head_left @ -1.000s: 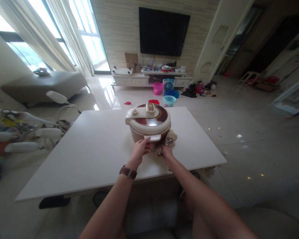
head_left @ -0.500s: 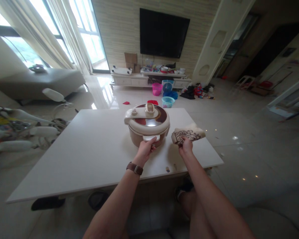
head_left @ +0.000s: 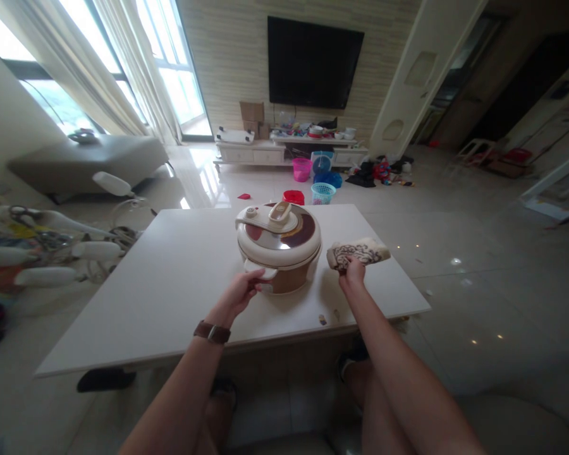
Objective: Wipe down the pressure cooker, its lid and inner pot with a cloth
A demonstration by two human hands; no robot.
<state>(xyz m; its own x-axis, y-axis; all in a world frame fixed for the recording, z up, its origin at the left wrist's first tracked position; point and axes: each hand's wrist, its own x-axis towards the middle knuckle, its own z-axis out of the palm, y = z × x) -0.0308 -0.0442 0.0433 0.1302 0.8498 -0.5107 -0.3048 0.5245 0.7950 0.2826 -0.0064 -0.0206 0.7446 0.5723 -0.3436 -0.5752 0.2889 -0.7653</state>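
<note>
An electric pressure cooker [head_left: 291, 278] with a cream lid rim, a dark glossy top and a brown body stands on the white table [head_left: 137, 303]. My left hand [head_left: 241, 291] is closed around the cooker's side handle [head_left: 262, 270], thumb on top. To the right of the cooker, my right hand [head_left: 354, 272] grips a folded cream cloth [head_left: 360, 253] with a dark scroll pattern. The cloth is held over the table's right part, apart from the cooker. Two small brownish bits [head_left: 322, 320] lie by the table's front edge.
Beyond the table stand a teal basket [head_left: 322, 194], a red bin [head_left: 293, 198] and a pink bin [head_left: 302, 169] on the tiled floor. A cluttered TV cabinet [head_left: 251, 153] lines the far wall. White exercise-like equipment [head_left: 97, 250] stands at left, a grey bench [head_left: 95, 161] behind it.
My left hand has pulled the cooker's handle to the left, so the cooker has turned and its lid arm now points differently. My right hand keeps the cloth in nearly the same place.
</note>
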